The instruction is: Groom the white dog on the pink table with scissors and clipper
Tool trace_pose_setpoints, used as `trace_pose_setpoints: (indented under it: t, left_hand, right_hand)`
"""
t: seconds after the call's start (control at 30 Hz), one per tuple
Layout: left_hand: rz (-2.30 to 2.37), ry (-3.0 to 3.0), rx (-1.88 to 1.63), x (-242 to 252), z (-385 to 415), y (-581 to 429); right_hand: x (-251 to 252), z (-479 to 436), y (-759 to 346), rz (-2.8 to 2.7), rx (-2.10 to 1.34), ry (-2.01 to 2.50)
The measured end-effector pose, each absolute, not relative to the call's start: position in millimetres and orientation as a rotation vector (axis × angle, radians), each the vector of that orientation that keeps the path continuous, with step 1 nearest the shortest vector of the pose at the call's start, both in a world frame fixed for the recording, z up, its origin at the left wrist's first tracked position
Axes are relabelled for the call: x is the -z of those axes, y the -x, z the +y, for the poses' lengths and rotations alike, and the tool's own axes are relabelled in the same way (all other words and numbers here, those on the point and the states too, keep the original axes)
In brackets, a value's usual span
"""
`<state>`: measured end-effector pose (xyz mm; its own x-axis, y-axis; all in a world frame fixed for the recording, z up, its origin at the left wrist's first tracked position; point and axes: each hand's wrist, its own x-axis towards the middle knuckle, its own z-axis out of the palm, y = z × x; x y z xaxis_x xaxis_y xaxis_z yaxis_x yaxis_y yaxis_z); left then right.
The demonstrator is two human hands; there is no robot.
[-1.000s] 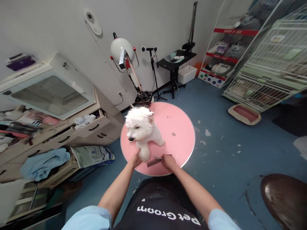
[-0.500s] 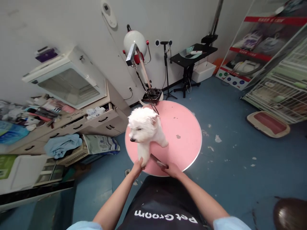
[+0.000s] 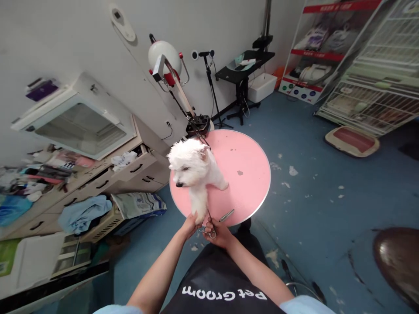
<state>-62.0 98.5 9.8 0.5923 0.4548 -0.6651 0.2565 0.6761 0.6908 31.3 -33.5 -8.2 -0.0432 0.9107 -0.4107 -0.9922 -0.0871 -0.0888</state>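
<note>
A white fluffy dog (image 3: 190, 165) is on a round pink grooming table (image 3: 247, 196), its head turned toward the left. My left hand (image 3: 190, 226) is closed around the lower part of its front leg (image 3: 198, 203). Close beside that leg, my right hand (image 3: 220, 233) grips a pair of scissors (image 3: 212, 234); the finger rings show at my fingers and the thin blades point up toward the dog. A slim metal comb (image 3: 227, 215) extends from behind my right hand over the tabletop; whether my fingers hold it or it lies there, I cannot tell.
Behind the table stands a dryer with a white round head (image 3: 164, 59) on a pole. A drawer cabinet (image 3: 108, 181) with a white glass-door box (image 3: 85, 120) is at left. A brown round seat (image 3: 397, 264) is at lower right, wire cages (image 3: 369, 104) farther back.
The scissors now show in my right hand, which has moved left, closer to the dog's leg. The comb has swung to point right. The camera view has shifted; my left hand still holds the leg.
</note>
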Motion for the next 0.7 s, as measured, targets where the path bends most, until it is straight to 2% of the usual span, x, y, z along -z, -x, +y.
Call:
trace_pose_setpoints:
  t: [0.1, 0.3, 0.37, 0.57, 0.7]
  left_hand:
    - [0.911, -0.897, -0.15, -6, 94, 60]
    - [0.967, -0.897, -0.233, -9, 83, 59]
    - [0.983, -0.894, -0.24, -11, 80, 59]
    - [1.025, -0.904, -0.226, -12, 73, 55]
    - [1.101, -0.876, -0.271, -7, 72, 55]
  right_hand:
    - [9, -52, -21, 0.299, -1.557, 0.18]
    - [16, -67, -38, 0.362, -1.375, 0.21]
    - [21, -62, -49, 0.389, -1.352, 0.33]
    - [20, -42, -43, 0.327, -1.619, 0.5]
    - [21, -62, -82, 0.083, -1.378, 1.148]
